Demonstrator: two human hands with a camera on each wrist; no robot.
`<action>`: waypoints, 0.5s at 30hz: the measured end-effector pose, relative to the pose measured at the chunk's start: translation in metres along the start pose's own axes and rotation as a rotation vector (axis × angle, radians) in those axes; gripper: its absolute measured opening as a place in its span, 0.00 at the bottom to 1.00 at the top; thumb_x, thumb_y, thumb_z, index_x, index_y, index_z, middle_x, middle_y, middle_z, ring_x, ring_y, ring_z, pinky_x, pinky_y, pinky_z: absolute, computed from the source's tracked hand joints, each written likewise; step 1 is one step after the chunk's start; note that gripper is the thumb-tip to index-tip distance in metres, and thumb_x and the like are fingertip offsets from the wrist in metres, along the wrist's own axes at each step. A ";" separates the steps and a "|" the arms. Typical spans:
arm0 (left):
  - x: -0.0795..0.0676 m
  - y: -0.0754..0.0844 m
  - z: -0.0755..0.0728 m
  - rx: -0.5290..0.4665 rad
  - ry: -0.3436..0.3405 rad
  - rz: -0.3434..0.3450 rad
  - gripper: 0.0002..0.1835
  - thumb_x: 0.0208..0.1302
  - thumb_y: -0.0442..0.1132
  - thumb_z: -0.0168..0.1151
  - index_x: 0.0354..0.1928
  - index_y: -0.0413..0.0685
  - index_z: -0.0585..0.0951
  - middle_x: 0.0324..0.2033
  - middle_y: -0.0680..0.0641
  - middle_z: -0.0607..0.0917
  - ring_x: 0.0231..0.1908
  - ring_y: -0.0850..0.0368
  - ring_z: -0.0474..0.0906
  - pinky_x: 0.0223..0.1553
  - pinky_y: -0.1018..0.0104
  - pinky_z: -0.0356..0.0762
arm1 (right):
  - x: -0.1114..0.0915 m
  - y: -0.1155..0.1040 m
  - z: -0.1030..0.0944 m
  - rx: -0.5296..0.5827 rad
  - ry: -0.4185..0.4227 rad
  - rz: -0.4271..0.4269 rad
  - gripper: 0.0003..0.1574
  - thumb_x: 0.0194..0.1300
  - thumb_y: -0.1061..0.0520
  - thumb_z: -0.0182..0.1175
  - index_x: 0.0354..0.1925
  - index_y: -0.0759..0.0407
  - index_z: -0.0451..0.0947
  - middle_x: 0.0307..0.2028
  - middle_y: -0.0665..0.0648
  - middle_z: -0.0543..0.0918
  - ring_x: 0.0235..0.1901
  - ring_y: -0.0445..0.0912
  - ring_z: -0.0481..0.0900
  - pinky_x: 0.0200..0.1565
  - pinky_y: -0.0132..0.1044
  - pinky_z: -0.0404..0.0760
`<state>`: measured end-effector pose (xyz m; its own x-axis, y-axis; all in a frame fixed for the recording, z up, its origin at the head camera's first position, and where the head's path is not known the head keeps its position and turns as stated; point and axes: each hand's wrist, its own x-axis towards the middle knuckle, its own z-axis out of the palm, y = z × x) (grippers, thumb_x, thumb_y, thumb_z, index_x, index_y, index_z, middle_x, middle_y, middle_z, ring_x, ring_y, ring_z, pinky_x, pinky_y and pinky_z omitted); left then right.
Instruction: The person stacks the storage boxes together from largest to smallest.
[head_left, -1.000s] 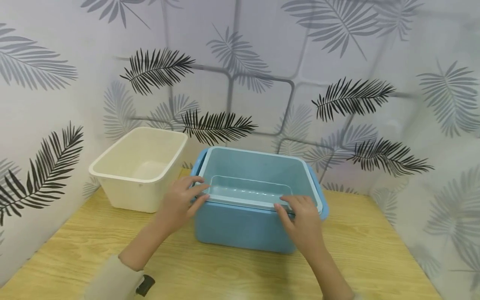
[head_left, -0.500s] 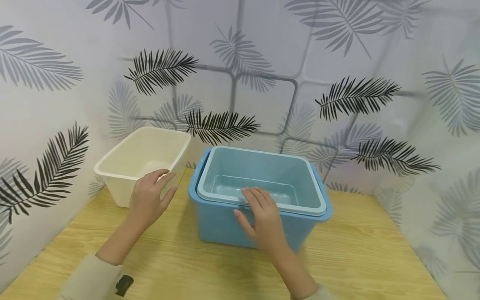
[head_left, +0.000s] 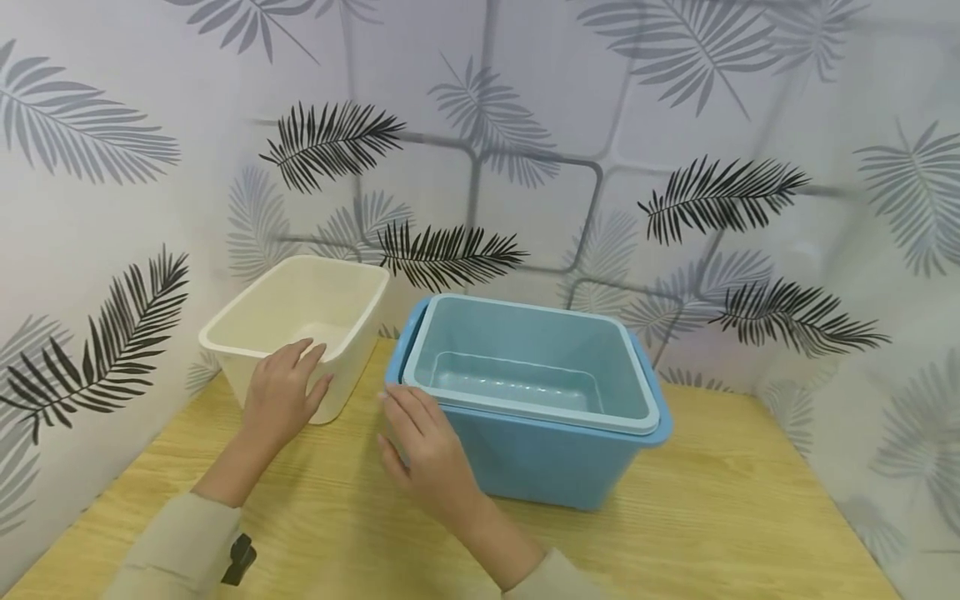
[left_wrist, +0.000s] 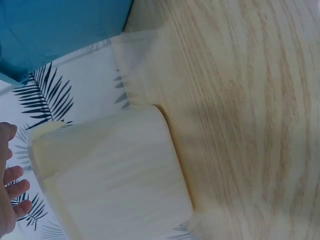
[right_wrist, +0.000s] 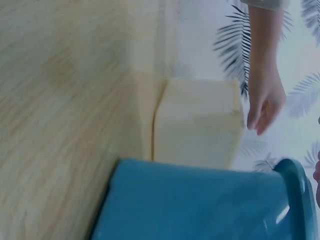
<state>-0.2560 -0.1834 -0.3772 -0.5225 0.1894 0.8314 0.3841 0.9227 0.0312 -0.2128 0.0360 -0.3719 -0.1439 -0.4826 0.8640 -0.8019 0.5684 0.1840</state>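
Note:
On the left stands a cream plastic bin (head_left: 300, 308). My left hand (head_left: 281, 396) is at its near rim, fingers loosely extended; the left wrist view shows the fingers (left_wrist: 17, 187) a little apart from the bin. A light blue bin (head_left: 536, 333) sits nested inside a larger blue bin (head_left: 540, 458), its rim slightly above the outer one. By the near left corner of the blue bins is my right hand (head_left: 431, 454), fingers loosely bent and holding nothing. Whether its fingertips touch the outer rim I cannot tell.
The bins stand on a wood-grain table (head_left: 712, 517) near its back edge. A pale wall covering (head_left: 517, 200) with leaf patterns rises behind and at both sides. A small dark object (head_left: 240, 558) shows by the left sleeve.
Both hands have left the front rim of the light blue bin. My left hand has moved left to the cream bin, and my right hand has slid left along the front of the blue bins.

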 end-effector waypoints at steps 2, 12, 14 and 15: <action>-0.001 -0.003 0.002 0.015 -0.016 0.005 0.22 0.45 0.34 0.71 0.44 0.32 0.80 0.42 0.32 0.82 0.43 0.36 0.79 0.41 0.44 0.77 | 0.003 -0.005 0.009 0.024 -0.033 -0.005 0.20 0.61 0.61 0.55 0.51 0.68 0.73 0.49 0.60 0.79 0.52 0.51 0.76 0.59 0.34 0.73; -0.010 -0.011 0.008 0.039 -0.083 0.022 0.20 0.48 0.34 0.69 0.44 0.31 0.79 0.44 0.31 0.81 0.45 0.35 0.77 0.46 0.42 0.75 | 0.013 -0.021 0.039 0.124 -0.425 0.197 0.29 0.62 0.61 0.58 0.62 0.64 0.67 0.59 0.58 0.74 0.62 0.51 0.70 0.62 0.36 0.69; -0.012 -0.010 0.009 0.042 -0.099 0.019 0.20 0.49 0.34 0.68 0.45 0.31 0.79 0.45 0.32 0.82 0.46 0.35 0.77 0.47 0.42 0.75 | 0.015 -0.020 0.044 0.128 -0.510 0.239 0.32 0.64 0.58 0.56 0.64 0.64 0.63 0.62 0.59 0.71 0.64 0.52 0.66 0.64 0.38 0.67; -0.012 -0.010 0.009 0.049 -0.108 0.018 0.21 0.49 0.35 0.68 0.45 0.31 0.79 0.45 0.32 0.82 0.46 0.35 0.77 0.48 0.43 0.74 | 0.015 -0.019 0.046 0.131 -0.550 0.258 0.33 0.65 0.57 0.56 0.65 0.64 0.61 0.63 0.59 0.69 0.66 0.53 0.64 0.65 0.39 0.65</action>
<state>-0.2601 -0.1918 -0.3928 -0.5960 0.2384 0.7667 0.3580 0.9336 -0.0120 -0.2263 -0.0129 -0.3839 -0.5925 -0.6328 0.4986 -0.7607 0.6431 -0.0879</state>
